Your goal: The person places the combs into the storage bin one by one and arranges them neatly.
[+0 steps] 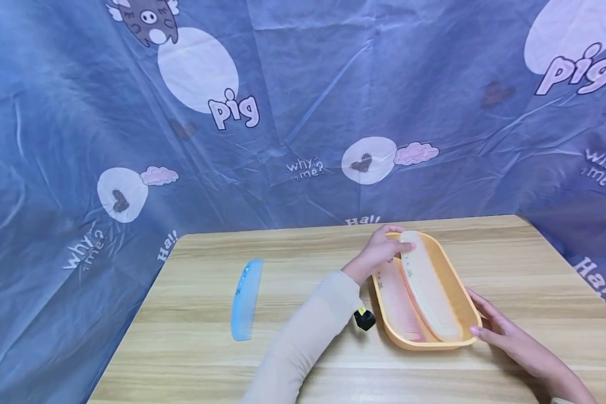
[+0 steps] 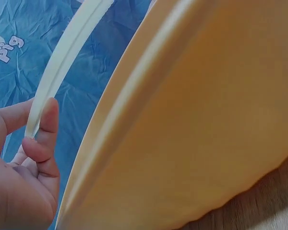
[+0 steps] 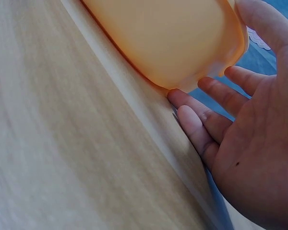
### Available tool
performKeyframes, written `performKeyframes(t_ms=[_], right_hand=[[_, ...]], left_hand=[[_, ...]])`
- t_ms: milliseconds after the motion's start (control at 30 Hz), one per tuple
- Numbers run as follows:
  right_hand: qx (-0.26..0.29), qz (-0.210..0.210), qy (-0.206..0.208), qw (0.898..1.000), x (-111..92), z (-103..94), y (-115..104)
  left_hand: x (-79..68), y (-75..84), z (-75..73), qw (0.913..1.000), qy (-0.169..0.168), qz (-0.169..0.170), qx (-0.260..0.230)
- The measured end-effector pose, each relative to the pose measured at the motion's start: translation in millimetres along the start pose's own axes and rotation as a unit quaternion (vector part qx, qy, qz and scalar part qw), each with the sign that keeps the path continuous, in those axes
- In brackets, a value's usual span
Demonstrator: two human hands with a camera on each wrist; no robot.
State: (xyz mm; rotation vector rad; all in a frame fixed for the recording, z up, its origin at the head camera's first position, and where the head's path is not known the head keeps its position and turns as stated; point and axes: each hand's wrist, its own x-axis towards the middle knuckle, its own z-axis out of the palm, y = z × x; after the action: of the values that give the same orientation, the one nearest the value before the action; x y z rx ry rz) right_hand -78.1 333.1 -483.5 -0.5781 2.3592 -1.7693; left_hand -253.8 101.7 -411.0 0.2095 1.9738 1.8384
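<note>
In the head view, my left hand (image 1: 384, 247) pinches the far end of a cream-coloured comb (image 1: 429, 286) between thumb and fingers. The left wrist view shows this comb (image 2: 62, 62) edge-on, its end between the fingertips. It lies slantwise over an orange-yellow tray (image 1: 451, 264), its near end inside. A pink comb (image 1: 396, 303) rests in the tray's left part; a pinkish edge shows under the cream comb. My right hand (image 1: 510, 336) is at the tray's near right corner, thumb by the rim. In the right wrist view, its fairly straight fingers (image 3: 225, 93) touch the outer wall.
A translucent blue comb (image 1: 247, 300) lies on the wooden table (image 1: 192, 325), well left of the tray. A small black object with a yellow mark (image 1: 365, 320) shows by the left sleeve. Behind the table hangs a blue printed cloth (image 1: 303, 112).
</note>
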Motion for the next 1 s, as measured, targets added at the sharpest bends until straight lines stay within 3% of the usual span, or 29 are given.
performKeyframes(t_ms=[433, 667, 1000], right_hand=[[0.013, 0.01, -0.004, 1.0, -1, 2.7, 0], [0.002, -0.016, -0.007, 1.0, -1, 1.3, 3], [-0.001, -0.004, 0.002, 1.0, -1, -0.2, -5]], left_hand=[[1.5, -9.1, 10.9, 0.999, 0.014, -0.006, 0.042], [1.7, -13.1, 14.3, 0.9983, 0.005, 0.009, 0.057], [4.1, -19.0, 21.5, 0.9952, 0.011, 0.019, 0.096]])
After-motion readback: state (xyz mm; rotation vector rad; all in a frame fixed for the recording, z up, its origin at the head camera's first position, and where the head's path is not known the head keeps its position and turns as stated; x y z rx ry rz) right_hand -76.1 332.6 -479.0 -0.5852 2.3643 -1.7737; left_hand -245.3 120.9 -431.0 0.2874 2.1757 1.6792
